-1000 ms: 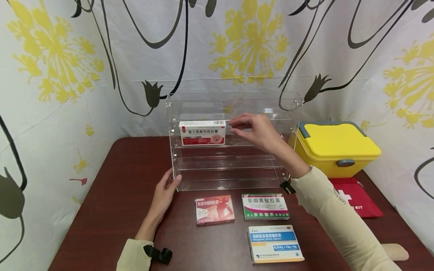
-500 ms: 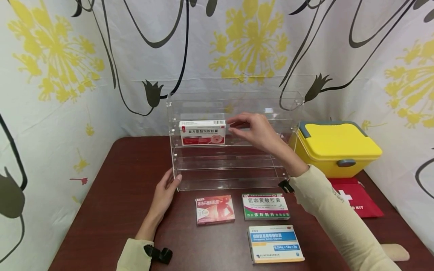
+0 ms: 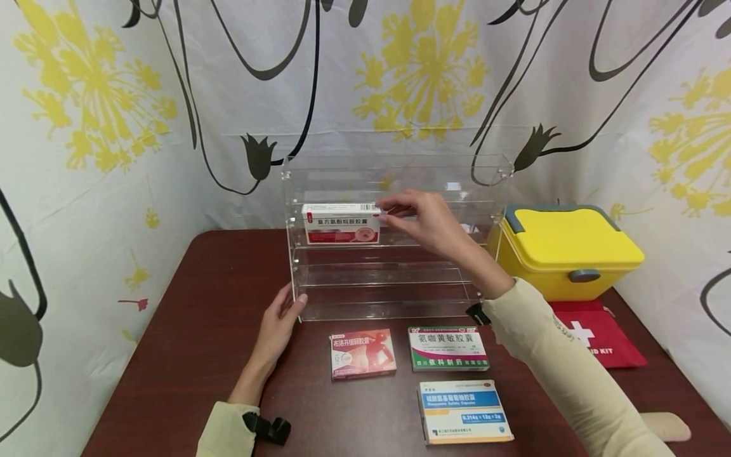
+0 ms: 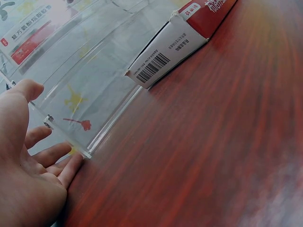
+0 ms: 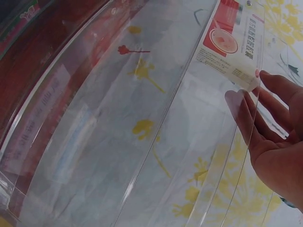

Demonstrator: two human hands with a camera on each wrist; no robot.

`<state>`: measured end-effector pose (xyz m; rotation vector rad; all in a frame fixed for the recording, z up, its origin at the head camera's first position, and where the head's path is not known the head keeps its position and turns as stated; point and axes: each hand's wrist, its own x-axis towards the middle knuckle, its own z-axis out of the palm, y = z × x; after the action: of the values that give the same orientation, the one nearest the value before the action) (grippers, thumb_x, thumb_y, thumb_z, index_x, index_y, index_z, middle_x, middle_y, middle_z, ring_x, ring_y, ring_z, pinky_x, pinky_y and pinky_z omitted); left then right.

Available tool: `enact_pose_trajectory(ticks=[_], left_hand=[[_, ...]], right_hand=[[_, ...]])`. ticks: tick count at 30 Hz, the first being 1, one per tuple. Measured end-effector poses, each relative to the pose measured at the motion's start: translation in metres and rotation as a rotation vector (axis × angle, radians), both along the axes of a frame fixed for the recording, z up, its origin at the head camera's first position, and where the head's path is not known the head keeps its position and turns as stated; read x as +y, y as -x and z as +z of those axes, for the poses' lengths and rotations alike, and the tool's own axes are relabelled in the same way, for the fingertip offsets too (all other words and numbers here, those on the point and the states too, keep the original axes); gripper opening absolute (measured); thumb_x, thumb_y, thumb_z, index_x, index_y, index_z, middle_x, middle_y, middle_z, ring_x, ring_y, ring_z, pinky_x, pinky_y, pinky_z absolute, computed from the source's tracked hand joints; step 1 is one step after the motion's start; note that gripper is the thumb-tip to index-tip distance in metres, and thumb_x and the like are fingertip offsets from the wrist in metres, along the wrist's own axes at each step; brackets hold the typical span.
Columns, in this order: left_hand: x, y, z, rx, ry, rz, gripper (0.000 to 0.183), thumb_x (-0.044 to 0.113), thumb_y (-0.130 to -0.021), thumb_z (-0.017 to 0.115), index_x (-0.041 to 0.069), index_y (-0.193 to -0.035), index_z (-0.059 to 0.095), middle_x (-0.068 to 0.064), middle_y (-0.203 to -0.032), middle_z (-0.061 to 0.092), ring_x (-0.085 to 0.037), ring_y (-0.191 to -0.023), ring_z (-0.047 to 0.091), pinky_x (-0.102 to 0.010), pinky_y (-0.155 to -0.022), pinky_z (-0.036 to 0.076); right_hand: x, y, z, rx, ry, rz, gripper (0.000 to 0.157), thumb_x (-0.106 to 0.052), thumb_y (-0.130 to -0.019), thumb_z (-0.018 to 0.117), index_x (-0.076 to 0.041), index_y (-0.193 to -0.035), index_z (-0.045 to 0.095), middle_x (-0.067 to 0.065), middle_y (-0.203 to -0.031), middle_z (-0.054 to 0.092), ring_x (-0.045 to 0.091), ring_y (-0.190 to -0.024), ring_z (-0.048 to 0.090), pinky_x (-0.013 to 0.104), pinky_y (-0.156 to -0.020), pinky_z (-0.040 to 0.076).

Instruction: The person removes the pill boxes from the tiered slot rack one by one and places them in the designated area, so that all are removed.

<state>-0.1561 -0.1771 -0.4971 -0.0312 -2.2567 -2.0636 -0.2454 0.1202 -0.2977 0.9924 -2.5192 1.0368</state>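
Note:
On an upper tier of the clear acrylic rack point(image 3: 379, 311) stands a white and red medicine box point(image 3: 341, 230), upright and facing front. My right hand point(image 3: 425, 219) is at its right end, fingertips right at the corner; the right wrist view shows the fingers point(image 5: 244, 111) fairly straight there. Low on the rack's left side panel, my left hand point(image 3: 276, 330) grips the edge, thumb over the front and the other fingers along the outside. Three boxes lie flat before the rack: a red one point(image 3: 362, 354), a green and white one point(image 3: 448, 348) and a blue and white one point(image 3: 465, 412).
A yellow lidded box point(image 3: 573, 254) with grey trim stands right of the rack. In front of it lies a red first aid pouch point(image 3: 611, 339), partly behind my right sleeve. A beige rounded object point(image 3: 668, 426) is at lower right. A patterned curtain point(image 3: 354, 76) hangs behind the table.
My right hand has moved slightly left, up to the end of the white and red box. The left hand keeps its hold on the rack, and the three boxes lie as before.

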Motion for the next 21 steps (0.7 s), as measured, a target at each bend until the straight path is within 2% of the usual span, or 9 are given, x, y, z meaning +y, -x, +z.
enact_pose_trajectory(ticks=[5,11,17,21], left_hand=[[0.0002,0.0,-0.0002,-0.003,-0.007,0.0,0.059,0.043,-0.096,0.062,0.02,-0.147,0.044,-0.004,-0.143,0.049,-0.018,-0.13,0.046,-0.039,-0.107,0.037],[0.0004,-0.0003,-0.0009,-0.007,-0.006,0.004,0.06,0.044,-0.096,0.062,0.02,-0.147,0.044,-0.002,-0.143,0.049,-0.016,-0.13,0.046,-0.037,-0.106,0.037],[0.0005,0.0001,-0.0008,-0.003,0.0,0.008,0.061,0.045,-0.095,0.062,0.02,-0.148,0.043,-0.002,-0.143,0.049,-0.017,-0.131,0.045,-0.038,-0.107,0.037],[0.0001,0.0002,-0.0006,0.003,-0.005,0.005,0.06,0.043,-0.096,0.062,0.019,-0.148,0.043,-0.002,-0.143,0.049,-0.017,-0.131,0.045,-0.038,-0.106,0.038]], right_hand=[[-0.0028,-0.0009,0.0009,0.009,0.014,-0.024,0.02,-0.015,-0.088,0.076,-0.007,-0.106,0.073,0.004,-0.102,0.07,0.013,-0.087,0.068,0.029,-0.076,0.056],[-0.0058,0.001,0.0036,-0.032,0.032,-0.043,0.016,-0.016,-0.087,0.077,-0.009,-0.101,0.075,0.001,-0.096,0.072,0.011,-0.082,0.069,0.024,-0.072,0.055],[-0.005,0.006,0.0062,-0.157,0.091,-0.05,0.015,-0.016,-0.084,0.08,-0.011,-0.098,0.076,0.0,-0.091,0.073,0.012,-0.078,0.069,0.025,-0.069,0.055],[-0.0046,0.0077,0.0069,-0.239,0.136,-0.051,0.016,-0.015,-0.083,0.08,-0.011,-0.098,0.077,0.001,-0.091,0.073,0.017,-0.08,0.069,0.03,-0.071,0.056]])
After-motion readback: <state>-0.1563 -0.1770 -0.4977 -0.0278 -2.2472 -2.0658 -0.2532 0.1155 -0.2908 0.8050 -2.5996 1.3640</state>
